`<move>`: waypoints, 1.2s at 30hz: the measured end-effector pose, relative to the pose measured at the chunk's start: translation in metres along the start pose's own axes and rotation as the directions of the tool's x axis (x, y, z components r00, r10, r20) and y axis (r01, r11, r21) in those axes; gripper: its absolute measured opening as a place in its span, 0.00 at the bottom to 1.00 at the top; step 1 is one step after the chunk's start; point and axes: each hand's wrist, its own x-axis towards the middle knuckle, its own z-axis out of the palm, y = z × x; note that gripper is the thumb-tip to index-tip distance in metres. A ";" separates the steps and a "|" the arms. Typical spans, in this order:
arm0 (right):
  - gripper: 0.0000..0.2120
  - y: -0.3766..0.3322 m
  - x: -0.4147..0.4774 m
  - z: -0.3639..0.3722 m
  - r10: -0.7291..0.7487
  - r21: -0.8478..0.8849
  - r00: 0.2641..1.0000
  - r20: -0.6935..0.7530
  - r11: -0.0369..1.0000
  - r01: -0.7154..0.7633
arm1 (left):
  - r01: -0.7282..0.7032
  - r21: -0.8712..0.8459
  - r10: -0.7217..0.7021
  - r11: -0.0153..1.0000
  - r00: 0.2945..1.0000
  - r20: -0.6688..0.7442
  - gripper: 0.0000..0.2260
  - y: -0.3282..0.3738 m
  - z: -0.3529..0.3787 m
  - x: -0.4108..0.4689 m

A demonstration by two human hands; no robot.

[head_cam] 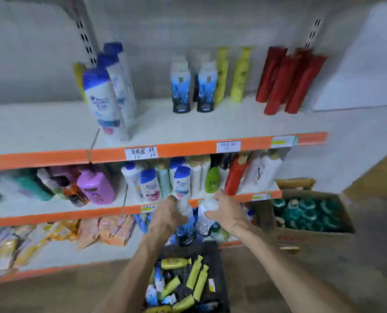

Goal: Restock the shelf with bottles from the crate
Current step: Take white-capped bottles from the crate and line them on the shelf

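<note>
My left hand (166, 216) grips a blue-and-black bottle (186, 231) with a white cap, held upright above the crate. My right hand (227, 212) holds a second white-capped bottle (207, 219) of the same kind beside it. Both bottles hang in front of the middle shelf's orange edge. Below, a black crate (219, 267) on the floor holds several yellow-green and blue bottles. On the top shelf (52, 123) stand two matching blue-and-black bottles (193, 89), between white-and-blue bottles (106, 102) on the left and yellow-green bottles (231, 74) and red bottles (285, 82) on the right.
The middle shelf (41, 206) is packed with mixed bottles, a purple one (96, 186) at the left. Orange packets (106, 231) lie on the lowest shelf. A cardboard box (312, 236) of teal-capped bottles stands on the floor at the right.
</note>
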 end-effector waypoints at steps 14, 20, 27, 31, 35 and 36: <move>0.20 -0.129 -0.053 -0.178 -0.095 0.043 0.951 -0.293 0.993 0.112 | -0.292 0.123 0.315 0.948 0.911 -0.265 0.22 0.124 -0.165 -0.056; 0.21 -0.124 -0.022 -0.195 -0.065 0.066 0.949 -0.309 0.994 0.090 | -0.304 0.248 0.367 0.920 0.890 -0.270 0.18 0.150 -0.177 -0.027; 0.24 -0.117 0.041 -0.226 -0.074 0.131 0.924 -0.376 0.983 0.132 | -0.248 0.231 0.316 0.941 0.890 -0.329 0.20 0.189 -0.184 0.018; 0.25 -0.110 0.081 -0.231 -0.070 0.159 0.912 -0.405 0.976 0.146 | -0.233 0.225 0.302 0.946 0.886 -0.352 0.22 0.203 -0.175 0.050; 0.22 -0.105 0.119 -0.237 -0.080 0.142 0.904 -0.421 0.978 0.152 | -0.255 0.197 0.311 0.947 0.884 -0.350 0.25 0.210 -0.170 0.081; 0.21 -0.105 0.128 -0.239 -0.076 0.150 0.904 -0.421 0.977 0.152 | -0.260 0.187 0.312 0.947 0.885 -0.347 0.25 0.211 -0.171 0.088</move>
